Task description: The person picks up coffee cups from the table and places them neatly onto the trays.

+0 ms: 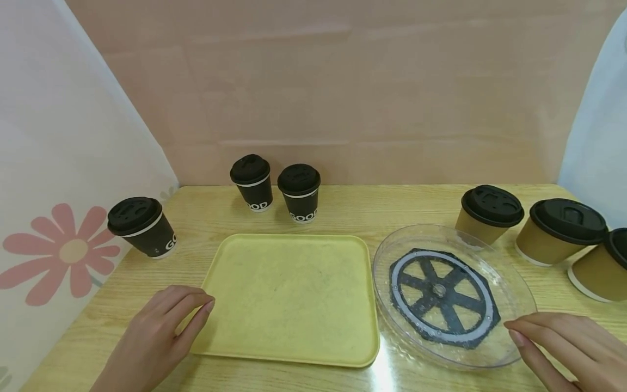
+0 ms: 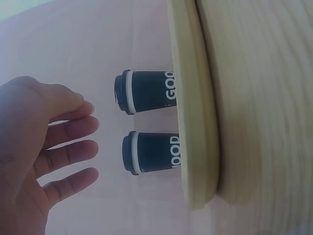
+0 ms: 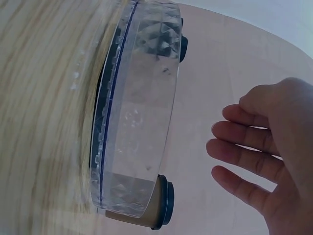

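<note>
My left hand (image 1: 161,332) hovers at the left edge of a yellow rectangular tray (image 1: 289,299), thumb and index tips close together around nothing. In the left wrist view, the same hand (image 2: 54,137) has its fingers loosely bent, above the tray's rim (image 2: 198,122). At the lower right, my right hand (image 1: 573,345) is beside the near right rim of a round clear plastic dish (image 1: 511,288) with a dark spoked base and pale ring. The right wrist view shows this hand (image 3: 259,142) apart from the dish's clear wall (image 3: 142,117), its relaxed fingers holding nothing.
Two black lidded paper cups, a left one (image 1: 254,190) and a right one (image 1: 301,201), stand behind the tray; another black cup (image 1: 152,234) is at the left. Three brown cups with black lids (image 1: 482,231) stand at the right. Cloth walls (image 1: 343,92) enclose the wooden table (image 1: 206,212).
</note>
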Motion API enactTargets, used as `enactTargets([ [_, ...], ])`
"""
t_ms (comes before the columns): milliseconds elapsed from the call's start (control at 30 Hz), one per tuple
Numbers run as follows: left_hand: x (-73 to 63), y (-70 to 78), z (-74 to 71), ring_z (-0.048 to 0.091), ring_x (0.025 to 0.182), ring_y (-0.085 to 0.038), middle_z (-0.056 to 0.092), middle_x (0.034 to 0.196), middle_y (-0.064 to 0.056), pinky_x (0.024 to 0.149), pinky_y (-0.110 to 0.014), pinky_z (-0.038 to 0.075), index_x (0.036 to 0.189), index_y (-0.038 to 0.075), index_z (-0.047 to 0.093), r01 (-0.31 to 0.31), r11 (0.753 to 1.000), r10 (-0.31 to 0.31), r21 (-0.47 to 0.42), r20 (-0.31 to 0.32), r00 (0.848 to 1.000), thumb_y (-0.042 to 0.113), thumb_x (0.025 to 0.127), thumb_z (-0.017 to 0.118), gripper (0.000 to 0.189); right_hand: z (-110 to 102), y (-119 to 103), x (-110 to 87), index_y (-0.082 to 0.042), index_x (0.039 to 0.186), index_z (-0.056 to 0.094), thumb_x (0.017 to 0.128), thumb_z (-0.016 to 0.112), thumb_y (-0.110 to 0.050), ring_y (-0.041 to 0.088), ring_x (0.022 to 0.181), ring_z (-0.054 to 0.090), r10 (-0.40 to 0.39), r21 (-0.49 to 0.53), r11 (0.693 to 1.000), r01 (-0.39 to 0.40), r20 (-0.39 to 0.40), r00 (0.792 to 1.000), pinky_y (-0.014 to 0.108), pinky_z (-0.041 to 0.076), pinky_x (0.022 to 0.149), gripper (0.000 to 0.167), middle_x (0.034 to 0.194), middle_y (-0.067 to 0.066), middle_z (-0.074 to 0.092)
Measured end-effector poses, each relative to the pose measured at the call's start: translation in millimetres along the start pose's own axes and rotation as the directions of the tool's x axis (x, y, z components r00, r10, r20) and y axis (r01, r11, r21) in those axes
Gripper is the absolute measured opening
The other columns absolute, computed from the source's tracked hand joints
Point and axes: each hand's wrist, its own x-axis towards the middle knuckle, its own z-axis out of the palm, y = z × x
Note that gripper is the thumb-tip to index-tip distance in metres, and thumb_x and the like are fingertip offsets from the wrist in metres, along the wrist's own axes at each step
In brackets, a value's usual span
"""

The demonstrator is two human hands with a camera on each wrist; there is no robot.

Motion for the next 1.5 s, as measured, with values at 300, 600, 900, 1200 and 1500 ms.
enactTargets([
  [300, 2.7, 2.1, -1.7, 0.058, 0.081, -0.009, 0.065, 0.086, 0.011, 0.084, -0.016, 0.043, 0.086, 0.017, 0.07, -0.004, 1.0, 0.004, -0.008, -0.002, 1.0, 0.044, 0.104, 0.039, 0.045, -3.0, -2.5, 1.4, -0.014, 0.069, 0.074, 0.099, 0.041, -0.056, -0.002, 0.06, 0.056, 0.019, -0.032, 0.999, -0.017, 0.051, 0.999, 0.005, 0.045, 0.063, 0.062, 0.065, -0.004, 0.067],
  [600, 2.5, 3.2, -1.7, 0.058, 0.081, -0.008, 0.065, 0.085, 0.012, 0.082, -0.018, 0.044, 0.085, 0.017, 0.07, 0.014, 1.0, -0.014, 0.005, 0.022, 1.0, 0.047, 0.104, 0.036, 0.049, -0.4, -0.2, 0.8, -0.015, 0.07, 0.074, 0.099, 0.043, -0.055, -0.002, 0.059, 0.056, -0.006, -0.011, 1.0, 0.006, 0.022, 1.0, 0.006, 0.045, 0.062, 0.059, 0.065, -0.005, 0.066],
  [900, 0.3, 0.8, 0.0, 0.058, 0.08, -0.01, 0.065, 0.085, 0.011, 0.082, -0.017, 0.044, 0.085, 0.017, 0.07, 0.004, 1.0, -0.003, -0.003, 0.011, 1.0, 0.046, 0.103, 0.037, 0.048, 0.9, 1.2, -0.7, -0.013, 0.069, 0.074, 0.098, 0.046, -0.054, -0.005, 0.063, 0.055, -0.011, 0.01, 1.0, 0.011, -0.011, 1.0, 0.005, 0.044, 0.063, 0.057, 0.065, -0.004, 0.066],
  [1200, 2.5, 2.0, -1.7, 0.058, 0.081, -0.009, 0.065, 0.085, 0.01, 0.083, -0.017, 0.044, 0.085, 0.016, 0.07, 0.001, 1.0, -0.001, -0.011, 0.008, 1.0, 0.045, 0.104, 0.038, 0.047, -2.8, -2.3, 1.2, -0.014, 0.071, 0.074, 0.098, 0.043, -0.056, -0.003, 0.062, 0.055, 0.02, -0.019, 1.0, -0.019, 0.048, 0.999, 0.005, 0.044, 0.064, 0.059, 0.066, -0.004, 0.067],
  [1500, 2.7, 2.4, -3.5, 0.058, 0.081, -0.01, 0.065, 0.085, 0.01, 0.084, -0.016, 0.043, 0.086, 0.016, 0.07, 0.006, 1.0, -0.006, -0.012, 0.002, 1.0, 0.044, 0.103, 0.04, 0.045, 0.2, 0.0, 0.1, -0.015, 0.069, 0.074, 0.099, 0.042, -0.055, -0.003, 0.06, 0.055, -0.004, -0.018, 1.0, 0.005, 0.025, 1.0, 0.006, 0.044, 0.061, 0.059, 0.065, -0.006, 0.066],
])
